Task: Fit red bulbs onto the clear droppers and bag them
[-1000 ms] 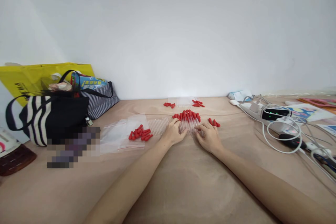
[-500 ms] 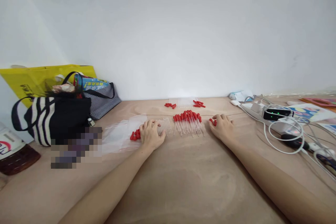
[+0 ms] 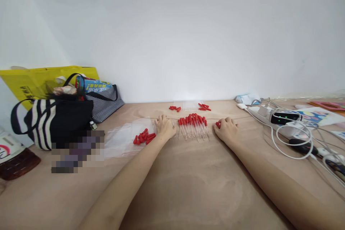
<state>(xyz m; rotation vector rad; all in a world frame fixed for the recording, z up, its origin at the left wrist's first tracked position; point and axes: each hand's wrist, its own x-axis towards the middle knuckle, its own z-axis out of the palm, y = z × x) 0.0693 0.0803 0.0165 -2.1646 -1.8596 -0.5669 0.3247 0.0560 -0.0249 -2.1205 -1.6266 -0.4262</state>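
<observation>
My left hand (image 3: 165, 128) reaches over a row of thin clear glass tubes (image 3: 175, 135), covering most of them. Its fingers are curled down; whatever they pinch is hidden. Left of it, several loose red rubber bulbs (image 3: 144, 137) lie partly on clear plastic bags (image 3: 118, 140). In the middle is a fanned row of assembled droppers (image 3: 193, 124), red bulbs pointing away and glass ends towards me. My right hand (image 3: 228, 129) rests on the table to their right, its fingers closed around a red rubber bulb (image 3: 218, 125), mostly covered by the hand.
Near the wall lie more red bulbs (image 3: 175, 108) beside a clear bag of glass tubes (image 3: 190, 105). At left stand a black striped bag (image 3: 71, 122), a yellow bag (image 3: 35, 79) and a jar (image 3: 16, 158). A power strip (image 3: 280, 118) with tangled white cables is at right.
My left hand has moved right and slightly away, off the loose red bulbs and over the glass tubes, uncovering more bulbs. My right hand has barely shifted.
</observation>
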